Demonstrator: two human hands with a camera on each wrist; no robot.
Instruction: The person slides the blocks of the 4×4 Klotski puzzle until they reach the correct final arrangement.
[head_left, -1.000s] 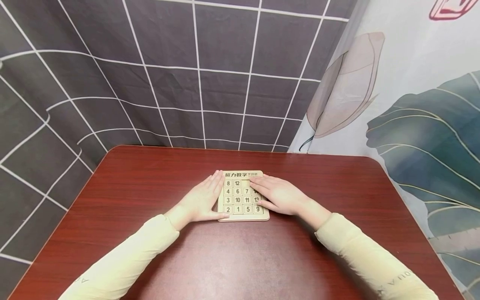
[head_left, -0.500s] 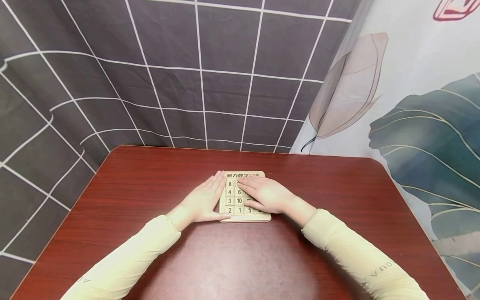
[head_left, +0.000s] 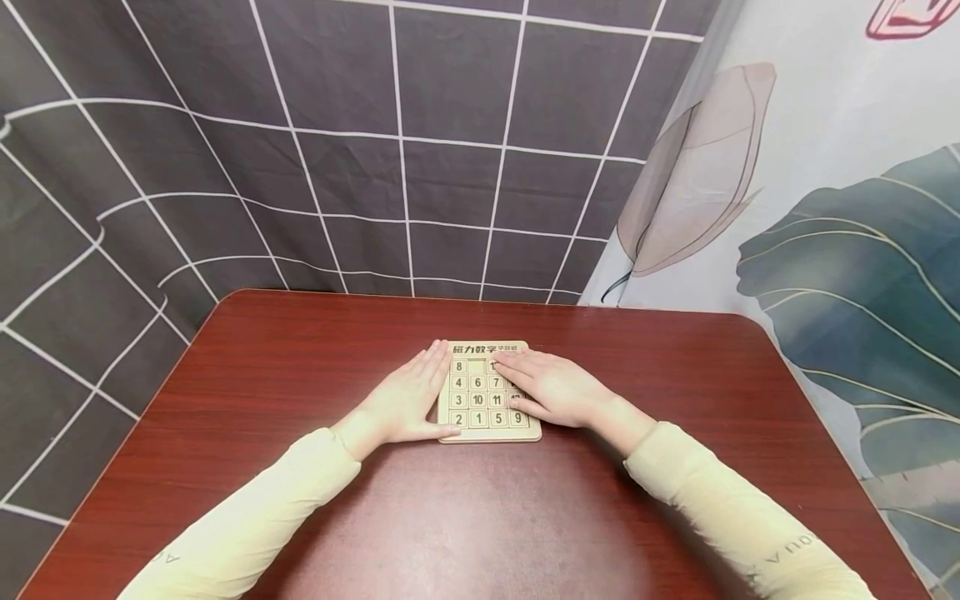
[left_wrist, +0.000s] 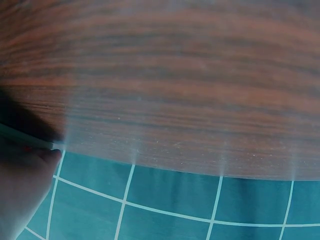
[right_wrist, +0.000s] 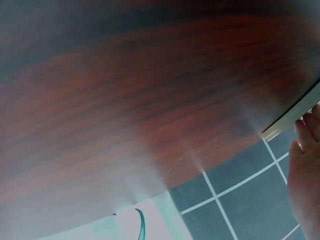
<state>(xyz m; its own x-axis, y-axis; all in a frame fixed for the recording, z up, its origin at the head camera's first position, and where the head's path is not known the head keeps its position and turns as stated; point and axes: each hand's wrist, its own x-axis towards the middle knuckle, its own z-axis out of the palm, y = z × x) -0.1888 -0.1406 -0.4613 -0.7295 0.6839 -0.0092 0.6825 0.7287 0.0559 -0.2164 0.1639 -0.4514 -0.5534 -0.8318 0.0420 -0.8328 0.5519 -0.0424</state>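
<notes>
A pale number sliding puzzle (head_left: pixel 487 435) with dark lettering along its top lies flat on the table. My left hand (head_left: pixel 405 400) rests at its left side, fingers straight along the edge and thumb spread over the front left corner. Across the right part of the puzzle lies my right hand (head_left: pixel 558 390), its extended fingertips on a top-row tile (head_left: pixel 492 367) whose number is partly covered. Left of that tile is the vacant slot, beside the 8 tile (head_left: pixel 459 367). Several right-column tiles are partly hidden by the right hand. In the right wrist view the puzzle's edge (right_wrist: pixel 295 111) shows beside the fingers.
The puzzle sits on a red-brown wooden table (head_left: pixel 300 367) with rounded far corners. Behind it hangs a dark curtain with white grid lines (head_left: pixel 450 183). A pale curtain with a leaf print (head_left: pixel 847 267) hangs on the right.
My right hand swept left over the top row, then back right. The vacant slot has shifted one place left, and the 12 tile has slid right. The left hand has stayed put.
</notes>
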